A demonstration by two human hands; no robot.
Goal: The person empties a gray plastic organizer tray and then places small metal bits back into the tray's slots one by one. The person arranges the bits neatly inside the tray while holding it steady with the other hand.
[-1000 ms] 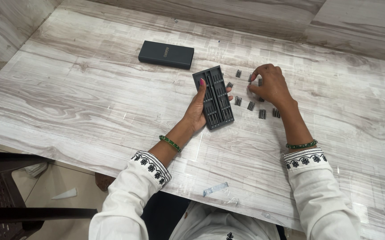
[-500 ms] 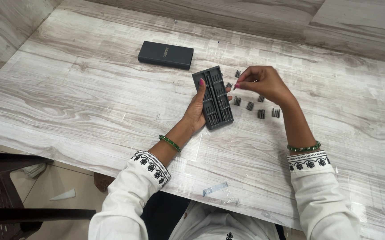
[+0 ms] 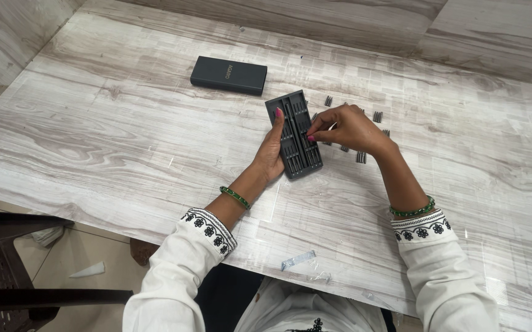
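The dark grey plastic bit tray (image 3: 295, 134) lies flat on the pale wood-grain table (image 3: 124, 135), tilted a bit. Left hand (image 3: 271, 154) rests open against its left edge, prob. so it does not slide. Right hand (image 3: 344, 127) has fingertips pinched over the tray's right slots; if a bit is between them I cannot tell. Small dark loose bits (image 3: 376, 116) lie just right of the tray, within easy reach. A closed dark rectangular case (image 3: 229, 75) sits farther back, apart.
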